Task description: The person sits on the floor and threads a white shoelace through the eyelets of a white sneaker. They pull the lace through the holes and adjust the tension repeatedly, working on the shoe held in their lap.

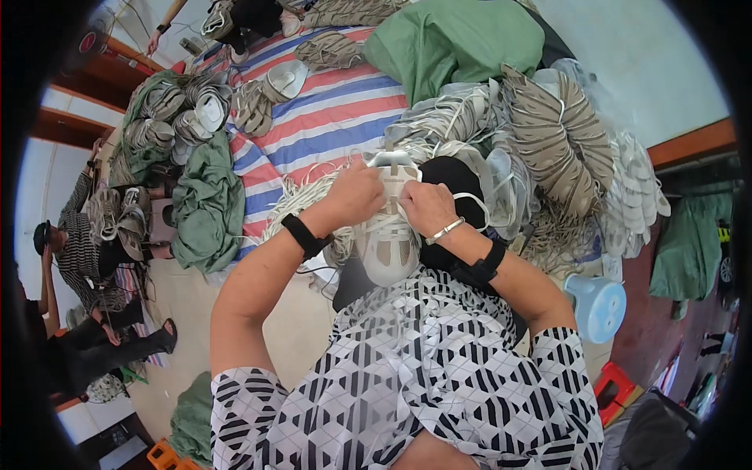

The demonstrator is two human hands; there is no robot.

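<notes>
In front of my body is a white and beige shoe upper (389, 254), its rounded toe pointing toward me and its tongue end away. My left hand (356, 193) is closed on the upper's left edge, by the eyelets. Across from it, my right hand (429, 207) pinches at the right eyelet edge, with a white shoelace (484, 210) looping out beside it. The fingertips of both hands are partly hidden. A pile of loose white laces (301, 205) lies just left of and beyond my left hand.
Bundled beige shoe uppers (560, 145) are stacked at the right, near a green cloth sack (454, 47). More uppers (188, 110) lie at the left on a striped sheet (329, 117). A blue stool (597, 308) stands at my right. Other people (78, 251) sit at the left.
</notes>
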